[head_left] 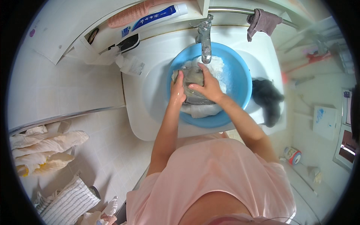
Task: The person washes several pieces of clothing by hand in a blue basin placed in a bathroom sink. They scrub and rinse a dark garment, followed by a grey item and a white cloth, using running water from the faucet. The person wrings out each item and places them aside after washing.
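Grey wet cloth (193, 80) lies bunched in the blue basin (240, 80), which sits in the white sink (150, 90) straight ahead of the person, right under the tap (205, 41). Both hands are on it. The left hand (177, 90) clamps its left edge, fingers curled over the top. The right hand (208, 87) presses down on its right side, fingers spread across the fabric and thumb pointing back to the left. The hands nearly touch, with the cloth pinched between them. The cloth's long axis runs roughly away from the person, from the near rim of the basin toward the tap. Neither hand is nearer; both forearms meet over the middle of the basin.

White foam or a white cloth (219, 67) shows behind the hands, and another pale piece (202, 110) lies beneath them at the near rim. The tap spout hangs just above the fingers, the one thing close overhead. A dark cloth (267, 99) lies on the sink edge to the right, just beside the basin. A brownish rag (262, 20) hangs on a rail (228, 10) behind. A tube (155, 17) lies on the shelf to the back left, and towels (45, 144) hang at far left.
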The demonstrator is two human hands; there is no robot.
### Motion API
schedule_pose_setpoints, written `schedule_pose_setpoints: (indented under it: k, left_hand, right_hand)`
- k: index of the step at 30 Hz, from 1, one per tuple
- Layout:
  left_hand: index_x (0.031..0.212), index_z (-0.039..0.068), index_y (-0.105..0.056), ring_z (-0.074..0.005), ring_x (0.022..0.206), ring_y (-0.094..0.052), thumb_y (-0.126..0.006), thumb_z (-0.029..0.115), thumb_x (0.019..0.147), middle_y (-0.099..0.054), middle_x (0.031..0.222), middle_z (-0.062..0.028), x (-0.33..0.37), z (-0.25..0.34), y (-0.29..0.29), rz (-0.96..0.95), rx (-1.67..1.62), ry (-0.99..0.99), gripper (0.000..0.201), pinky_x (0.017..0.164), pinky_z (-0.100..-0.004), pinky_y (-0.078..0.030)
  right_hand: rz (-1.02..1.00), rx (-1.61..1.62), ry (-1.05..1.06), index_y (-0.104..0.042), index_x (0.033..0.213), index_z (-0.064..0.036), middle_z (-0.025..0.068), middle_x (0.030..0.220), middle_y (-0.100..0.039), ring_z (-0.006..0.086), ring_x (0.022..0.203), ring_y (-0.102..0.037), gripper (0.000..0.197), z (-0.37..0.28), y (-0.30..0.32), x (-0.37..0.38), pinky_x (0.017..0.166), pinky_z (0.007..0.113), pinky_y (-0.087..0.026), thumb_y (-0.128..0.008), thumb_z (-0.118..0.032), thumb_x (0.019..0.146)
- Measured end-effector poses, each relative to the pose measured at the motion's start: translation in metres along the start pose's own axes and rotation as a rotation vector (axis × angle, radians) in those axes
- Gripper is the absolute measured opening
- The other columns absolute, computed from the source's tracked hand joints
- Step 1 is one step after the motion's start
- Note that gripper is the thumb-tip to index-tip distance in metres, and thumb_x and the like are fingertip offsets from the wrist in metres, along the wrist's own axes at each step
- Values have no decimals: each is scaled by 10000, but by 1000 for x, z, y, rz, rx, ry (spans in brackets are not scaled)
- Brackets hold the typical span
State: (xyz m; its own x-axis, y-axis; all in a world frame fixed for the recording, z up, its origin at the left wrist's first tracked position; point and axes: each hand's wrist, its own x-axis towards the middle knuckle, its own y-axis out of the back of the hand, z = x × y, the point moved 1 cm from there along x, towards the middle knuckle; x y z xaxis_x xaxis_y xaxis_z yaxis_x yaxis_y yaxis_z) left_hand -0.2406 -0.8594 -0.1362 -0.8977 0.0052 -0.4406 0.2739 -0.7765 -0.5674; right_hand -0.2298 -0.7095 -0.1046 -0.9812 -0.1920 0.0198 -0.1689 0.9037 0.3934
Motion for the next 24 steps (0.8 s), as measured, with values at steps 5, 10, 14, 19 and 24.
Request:
schedule_pose_setpoints:
  k: [5,10,14,19,24]
  left_hand:
    - [1121,31,-573,-184,929,-601,-597,329,918,-606,1025,-74,10,-28,14,45,-189,71,362,738,-340,-526]
    - [1230,16,-539,-197,987,-596,-544,312,926,-606,1121,-92,-9,-14,-16,267,341,42,425,813,-308,-476]
    - [1197,-12,-541,-297,972,-609,-538,368,914,-630,1106,-169,14,-24,15,146,794,-111,473,830,-398,-467]
    - [1279,-2,-429,-430,1018,-583,-487,471,911,-616,1090,-260,12,-47,31,163,1281,-211,602,940,-473,-387]
    - [1261,-7,-409,-417,994,-601,-431,441,925,-630,1025,-267,4,-70,15,206,1540,-81,561,921,-541,-386]
  right_hand:
    - [62,-352,9,-488,1148,-67,189,1092,-587,374,952,-602,518,-27,-29,-3,782,461,-489,-631,-443,821]
    - [-54,-571,-66,-500,978,-72,184,740,-659,379,719,-648,315,-18,-14,12,690,494,-502,-488,-378,901]
    - [-215,-659,-164,-491,1150,-76,211,1015,-622,362,895,-625,438,-11,-8,26,762,480,-489,-490,-433,897]
    - [-189,-1014,14,-242,1455,-182,203,1387,-369,365,1231,-426,696,27,18,9,914,493,-401,-518,-475,887]
    - [-315,-1040,-28,-131,1480,-247,184,1418,-322,371,1334,-272,725,64,-15,-5,1067,589,-152,-540,-372,895]
